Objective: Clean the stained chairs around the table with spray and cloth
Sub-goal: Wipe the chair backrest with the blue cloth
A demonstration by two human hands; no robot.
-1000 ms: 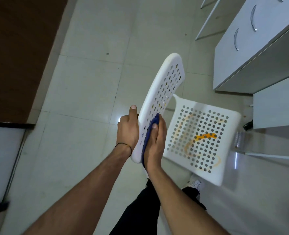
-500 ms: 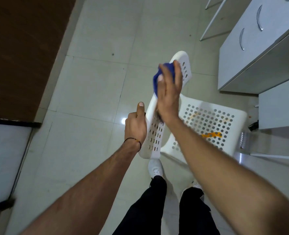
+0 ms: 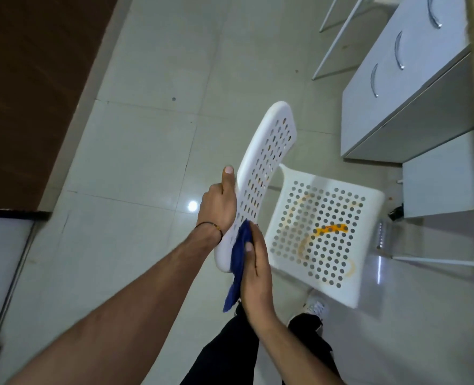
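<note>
A white perforated chair stands on the tiled floor. Its curved backrest (image 3: 269, 151) rises toward me, and its seat (image 3: 341, 276) carries orange stains (image 3: 331, 228) in streaks and rings. My left hand (image 3: 217, 207) grips the backrest's left edge from behind, thumb pointing up along the rim. My right hand (image 3: 256, 270) presses a blue cloth (image 3: 238, 257) flat against the lower end of the backrest's front face, fingers straight. The cloth's tail hangs down below the hand. No spray bottle is in view.
A grey drawer cabinet (image 3: 397, 87) and a lower grey unit (image 3: 438, 184) stand close to the right of the chair. A dark brown table top (image 3: 30, 79) fills the upper left. Thin metal legs (image 3: 338, 37) show at the top. My legs and a white shoe (image 3: 315, 305) are below the seat.
My right hand with the cloth has swept from the backrest's top end back down to its lower end. My left hand has kept its grip on the backrest edge.
</note>
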